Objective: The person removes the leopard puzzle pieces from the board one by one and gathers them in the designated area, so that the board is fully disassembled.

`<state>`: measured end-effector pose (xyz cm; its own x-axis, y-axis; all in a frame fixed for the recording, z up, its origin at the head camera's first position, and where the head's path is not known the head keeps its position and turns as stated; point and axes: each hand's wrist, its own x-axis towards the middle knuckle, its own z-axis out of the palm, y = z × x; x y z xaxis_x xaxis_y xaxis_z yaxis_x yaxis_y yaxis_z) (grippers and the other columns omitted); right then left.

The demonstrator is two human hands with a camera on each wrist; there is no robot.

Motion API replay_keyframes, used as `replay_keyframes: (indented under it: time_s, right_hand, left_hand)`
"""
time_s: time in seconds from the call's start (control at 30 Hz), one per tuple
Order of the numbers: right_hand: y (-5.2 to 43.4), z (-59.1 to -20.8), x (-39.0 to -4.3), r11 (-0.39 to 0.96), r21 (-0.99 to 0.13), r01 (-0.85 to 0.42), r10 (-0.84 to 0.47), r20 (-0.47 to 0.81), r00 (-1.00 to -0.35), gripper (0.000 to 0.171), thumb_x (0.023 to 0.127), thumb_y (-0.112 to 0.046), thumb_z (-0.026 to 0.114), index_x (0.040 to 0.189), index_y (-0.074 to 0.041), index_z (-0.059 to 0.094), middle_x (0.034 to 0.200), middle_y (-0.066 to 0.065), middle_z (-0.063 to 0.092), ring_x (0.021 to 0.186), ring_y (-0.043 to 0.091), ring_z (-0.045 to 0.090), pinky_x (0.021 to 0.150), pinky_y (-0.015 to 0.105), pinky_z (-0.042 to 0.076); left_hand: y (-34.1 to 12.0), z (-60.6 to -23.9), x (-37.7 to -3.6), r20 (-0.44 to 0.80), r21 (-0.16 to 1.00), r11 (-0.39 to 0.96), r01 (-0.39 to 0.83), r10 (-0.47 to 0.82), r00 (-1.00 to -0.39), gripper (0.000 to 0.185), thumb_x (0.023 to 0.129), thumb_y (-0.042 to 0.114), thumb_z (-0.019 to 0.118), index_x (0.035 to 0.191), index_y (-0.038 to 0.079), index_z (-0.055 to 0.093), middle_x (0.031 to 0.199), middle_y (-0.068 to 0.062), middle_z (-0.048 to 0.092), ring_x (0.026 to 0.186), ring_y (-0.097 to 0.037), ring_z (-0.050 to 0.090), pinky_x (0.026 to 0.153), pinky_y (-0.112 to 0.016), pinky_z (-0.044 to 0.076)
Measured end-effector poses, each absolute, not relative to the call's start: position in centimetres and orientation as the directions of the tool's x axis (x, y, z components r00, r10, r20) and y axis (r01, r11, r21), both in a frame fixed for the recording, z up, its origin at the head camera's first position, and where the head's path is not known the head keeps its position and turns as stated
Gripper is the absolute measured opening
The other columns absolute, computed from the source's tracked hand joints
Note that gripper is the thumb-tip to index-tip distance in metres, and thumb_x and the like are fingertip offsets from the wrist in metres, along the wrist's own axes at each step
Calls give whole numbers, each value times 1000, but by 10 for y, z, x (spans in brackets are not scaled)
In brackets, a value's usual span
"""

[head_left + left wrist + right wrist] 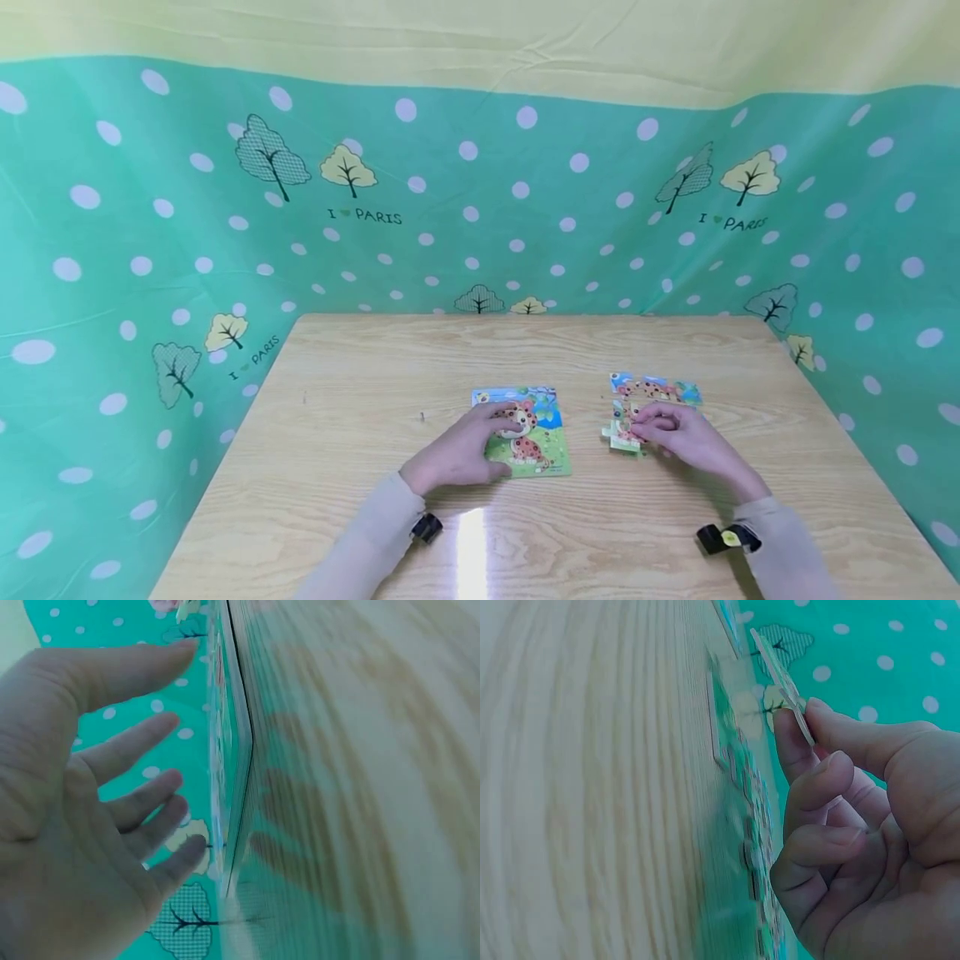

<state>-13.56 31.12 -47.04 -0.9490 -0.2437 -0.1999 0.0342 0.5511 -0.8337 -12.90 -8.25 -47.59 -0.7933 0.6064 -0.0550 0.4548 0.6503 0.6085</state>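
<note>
A square jigsaw puzzle (553, 450) with a spotted cartoon leopard on grass lies on the table. Over its left part is my left hand (462, 446), fingers spread and relaxed. In the left wrist view, that hand (97, 795) holds nothing and its fingertips are close to the edge of the puzzle board (238, 750). My right hand (693, 437) pinches a puzzle piece (780, 675) between thumb and forefinger, tilted above the table; the other fingers curl loosely. Beneath it lie more puzzle pieces (652, 390) with blue sky and leopard parts, some hidden by the hand.
The wooden table (360, 375) extends around both puzzle areas. A green dotted curtain (465, 192) with printed trees hangs behind and at the sides. Each wrist wears a black strapped device, such as the right one (727, 538).
</note>
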Motion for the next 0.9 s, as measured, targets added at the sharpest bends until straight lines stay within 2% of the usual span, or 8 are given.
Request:
replay_keyframes:
  time_s: [0.3,0.53,0.77,0.9]
  right_hand:
    - [330,-472,-131,604,-796,52,-195,-211,-958,35,102,-27,73,125,1,69,102,8,78,71,11,61,59,26,54]
    - [341,-472,-131,644,-763,59,-186,-231,-955,34,103,-29,72,122,0,69,95,7,74,69,12,59,60,26,53]
    - [356,-470,-130,684,-727,68,-173,-251,-952,34,104,-29,71,121,0,70,103,8,76,73,12,60,60,26,53]
    - [362,-470,-128,703,-706,87,-152,-269,-951,32,104,-27,70,120,0,70,101,7,75,72,12,59,60,26,52]
  left_hand:
    - [-84,-478,-129,-147,594,682,427,614,-775,64,93,34,82,150,16,61,173,-7,37,161,-35,31,129,-58,33]
    - [-86,-481,-132,-151,594,685,423,611,-777,64,93,37,81,151,19,60,173,-5,36,161,-33,30,130,-59,32]
    - [-87,-481,-133,-150,590,682,432,618,-772,65,93,39,81,152,22,59,173,-4,36,162,-33,30,131,-59,30]
    - [-88,-483,-133,-150,598,678,427,619,-771,65,93,38,81,152,22,60,173,-3,37,162,-33,29,131,-59,29]
